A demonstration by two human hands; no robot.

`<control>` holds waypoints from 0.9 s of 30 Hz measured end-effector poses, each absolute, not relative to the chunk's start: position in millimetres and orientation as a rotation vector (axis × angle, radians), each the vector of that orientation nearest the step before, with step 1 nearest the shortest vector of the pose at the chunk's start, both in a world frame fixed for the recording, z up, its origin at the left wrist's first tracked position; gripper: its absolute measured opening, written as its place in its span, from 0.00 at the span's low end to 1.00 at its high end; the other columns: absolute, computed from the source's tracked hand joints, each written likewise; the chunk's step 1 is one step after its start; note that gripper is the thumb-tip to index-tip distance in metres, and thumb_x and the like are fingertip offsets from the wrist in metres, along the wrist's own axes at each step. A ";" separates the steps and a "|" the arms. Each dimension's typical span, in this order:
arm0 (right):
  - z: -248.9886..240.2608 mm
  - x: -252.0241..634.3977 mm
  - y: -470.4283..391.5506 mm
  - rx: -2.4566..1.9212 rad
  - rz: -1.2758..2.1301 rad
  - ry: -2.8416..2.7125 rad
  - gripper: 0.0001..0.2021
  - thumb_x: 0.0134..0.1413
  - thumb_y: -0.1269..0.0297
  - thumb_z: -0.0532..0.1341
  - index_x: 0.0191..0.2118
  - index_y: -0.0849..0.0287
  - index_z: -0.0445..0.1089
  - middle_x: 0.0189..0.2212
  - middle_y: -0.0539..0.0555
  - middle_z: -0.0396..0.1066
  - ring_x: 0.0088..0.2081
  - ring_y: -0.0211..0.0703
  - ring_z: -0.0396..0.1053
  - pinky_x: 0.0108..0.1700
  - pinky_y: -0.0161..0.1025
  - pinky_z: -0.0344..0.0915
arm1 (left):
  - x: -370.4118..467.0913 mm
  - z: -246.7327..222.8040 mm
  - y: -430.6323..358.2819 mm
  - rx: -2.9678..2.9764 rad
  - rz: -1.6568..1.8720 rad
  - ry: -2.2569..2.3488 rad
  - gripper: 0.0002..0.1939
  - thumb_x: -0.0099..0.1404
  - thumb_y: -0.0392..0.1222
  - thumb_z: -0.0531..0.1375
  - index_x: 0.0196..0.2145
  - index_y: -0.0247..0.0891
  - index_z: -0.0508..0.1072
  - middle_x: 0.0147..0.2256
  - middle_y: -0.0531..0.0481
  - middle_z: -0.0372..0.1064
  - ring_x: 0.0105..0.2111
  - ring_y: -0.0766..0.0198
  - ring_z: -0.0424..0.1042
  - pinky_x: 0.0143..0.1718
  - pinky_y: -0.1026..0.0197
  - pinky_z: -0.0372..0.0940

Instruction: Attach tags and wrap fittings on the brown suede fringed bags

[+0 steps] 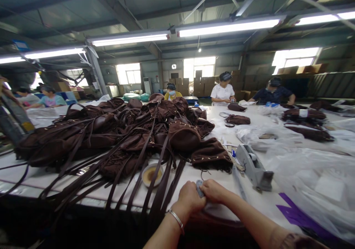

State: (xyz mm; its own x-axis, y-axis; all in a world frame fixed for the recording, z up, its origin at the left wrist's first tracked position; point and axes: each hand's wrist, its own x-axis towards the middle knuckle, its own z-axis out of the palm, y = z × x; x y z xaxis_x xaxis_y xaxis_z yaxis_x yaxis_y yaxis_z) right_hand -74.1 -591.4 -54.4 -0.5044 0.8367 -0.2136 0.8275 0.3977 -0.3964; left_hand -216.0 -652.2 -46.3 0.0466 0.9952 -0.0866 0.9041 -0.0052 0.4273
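Note:
Close together over the table's front edge, my left hand (189, 198) and my right hand (213, 191) are both closed. A small grey-blue piece (199, 188), rag-like in look, shows between them, gripped by the fingers; most of it is hidden. Just beyond my hands lies a dark brown drawstring bag (212, 154) with metal eyelets along its top. To the left rises a large heap of similar brown bags (119, 127), their long straps (162, 189) hanging over the front edge. A bowl (152, 175) of yellowish-brown stuff sits under the straps.
A grey tape dispenser (253, 167) stands right of my hands. Clear plastic bags (302, 178) and a purple strip (291, 214) lie farther right on the white table (222, 117). Co-workers (222, 90) sit along the far side, near more brown bags (303, 115).

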 end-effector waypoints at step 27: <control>-44.5 -71.7 -609.8 -1.826 0.439 -2.419 0.21 0.58 0.52 0.55 0.41 0.64 0.77 0.40 0.70 0.78 0.44 0.63 0.76 0.39 0.47 0.65 | -207.4 -44.2 -636.7 1.778 0.355 1.928 0.16 0.64 0.42 0.54 0.37 0.32 0.80 0.37 0.39 0.80 0.37 0.56 0.77 0.31 0.62 0.61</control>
